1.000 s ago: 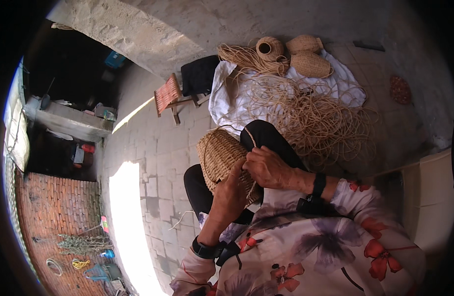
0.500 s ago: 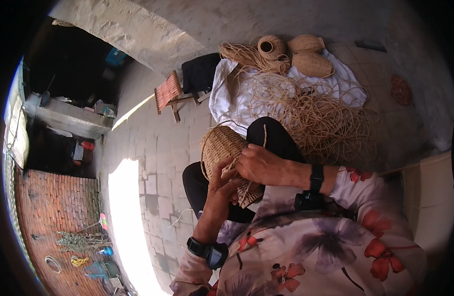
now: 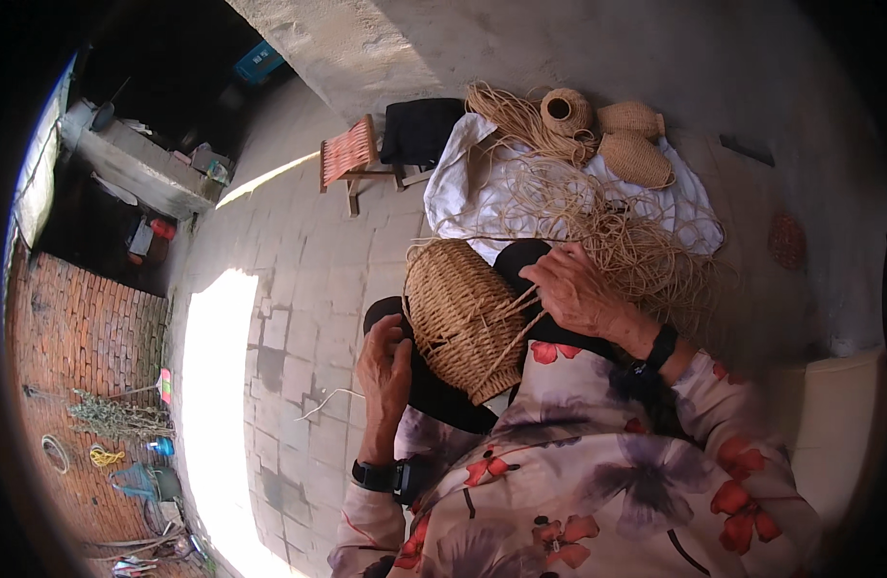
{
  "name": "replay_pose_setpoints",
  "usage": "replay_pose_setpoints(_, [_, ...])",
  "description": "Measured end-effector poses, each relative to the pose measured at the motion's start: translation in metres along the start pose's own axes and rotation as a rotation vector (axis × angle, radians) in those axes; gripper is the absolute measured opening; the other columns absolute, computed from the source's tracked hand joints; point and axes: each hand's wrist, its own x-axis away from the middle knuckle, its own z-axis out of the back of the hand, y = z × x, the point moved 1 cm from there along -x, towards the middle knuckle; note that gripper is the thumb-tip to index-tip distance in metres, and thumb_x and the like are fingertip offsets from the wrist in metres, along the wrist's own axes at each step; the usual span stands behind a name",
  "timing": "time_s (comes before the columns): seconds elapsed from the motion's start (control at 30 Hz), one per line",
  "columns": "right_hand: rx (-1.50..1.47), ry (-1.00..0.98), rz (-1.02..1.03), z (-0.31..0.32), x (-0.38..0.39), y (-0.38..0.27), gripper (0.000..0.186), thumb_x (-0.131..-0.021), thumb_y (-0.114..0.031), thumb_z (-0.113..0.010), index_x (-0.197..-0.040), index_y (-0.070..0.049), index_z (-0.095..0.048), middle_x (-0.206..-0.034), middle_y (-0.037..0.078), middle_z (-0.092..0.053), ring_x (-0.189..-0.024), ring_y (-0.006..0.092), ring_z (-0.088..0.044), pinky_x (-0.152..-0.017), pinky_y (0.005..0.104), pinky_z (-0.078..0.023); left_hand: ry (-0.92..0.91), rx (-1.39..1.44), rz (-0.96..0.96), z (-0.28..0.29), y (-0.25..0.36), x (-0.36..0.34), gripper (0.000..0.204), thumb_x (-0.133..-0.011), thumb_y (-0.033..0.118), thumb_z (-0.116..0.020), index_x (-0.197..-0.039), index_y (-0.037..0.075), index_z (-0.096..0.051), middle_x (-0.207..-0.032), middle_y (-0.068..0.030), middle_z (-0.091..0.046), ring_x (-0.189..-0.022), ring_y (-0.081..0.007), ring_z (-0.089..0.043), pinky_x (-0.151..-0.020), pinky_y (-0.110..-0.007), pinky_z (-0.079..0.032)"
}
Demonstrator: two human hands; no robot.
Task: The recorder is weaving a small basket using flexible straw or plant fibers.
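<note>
Now: basket (image 3: 455,313) is propped on the lap (image 3: 434,388), long axis slanted far-left to near-right | cord (image 3: 520,301) is pinched by the right hand (image 3: 580,294), rightward | left hand (image 3: 383,371) held just leftward, fingers loosely parted, empty

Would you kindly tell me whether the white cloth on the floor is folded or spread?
Spread, though rumpled: the white cloth shows left and right of the tangled cord.
</note>
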Motion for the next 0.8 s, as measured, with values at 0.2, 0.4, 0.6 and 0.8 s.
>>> replay_pose_setpoints(0.2, [-0.073,-0.117,0.051,-0.007,-0.002,-0.017,0.012,-0.077,-0.015,-0.065,-0.076,-0.009,-0.055,-0.072,0.005,-0.050,-0.076,0.0226,-0.050,-0.073,0.0372,-0.034,0.086,-0.489,-0.431,-0.011,0.018,-0.010,0.028,-0.072,0.005,-0.058,-0.099,0.011,-0.060,-0.116,-0.0122,-0.053,-0.107,-0.0345,-0.046,-0.088,-0.047,-0.039])
replay_pose_setpoints(0.4, [0.323,-0.155,-0.608,0.010,0.055,0.089,0.005,-0.082,-0.012,-0.058,-0.081,-0.007,-0.057,-0.085,0.009,-0.060,-0.087,0.0275,-0.055,-0.079,0.0423,-0.035,0.214,-0.632,-0.436,0.033,-0.017,-0.012,0.011,-0.069,0.007,-0.060,-0.078,0.009,-0.054,-0.108,-0.0092,-0.059,-0.103,-0.0302,-0.051,-0.090,-0.045,-0.034])
replay_pose_setpoints(0.6, [0.098,-0.059,-0.061,0.005,0.004,0.020,0.025,-0.078,-0.012,-0.063,-0.101,-0.007,-0.055,-0.101,0.008,-0.054,-0.101,0.0250,-0.049,-0.090,0.0432,-0.033,0.433,-0.672,-0.173,0.079,-0.062,-0.004,0.007,-0.076,0.007,-0.061,-0.079,0.011,-0.056,-0.072,-0.0015,-0.060,-0.077,-0.0210,-0.056,-0.081,-0.037,-0.036])
replay_pose_setpoints(0.8, [-0.039,-0.181,0.037,-0.006,0.004,0.001,0.015,-0.077,-0.017,-0.067,-0.083,-0.007,-0.057,-0.085,0.007,-0.051,-0.090,0.0253,-0.051,-0.086,0.0423,-0.035,0.340,-0.420,-0.043,0.077,-0.067,0.001,0.007,-0.078,0.008,-0.061,-0.083,0.011,-0.058,-0.066,-0.0051,-0.061,-0.068,-0.0204,-0.058,-0.079,-0.035,-0.036])
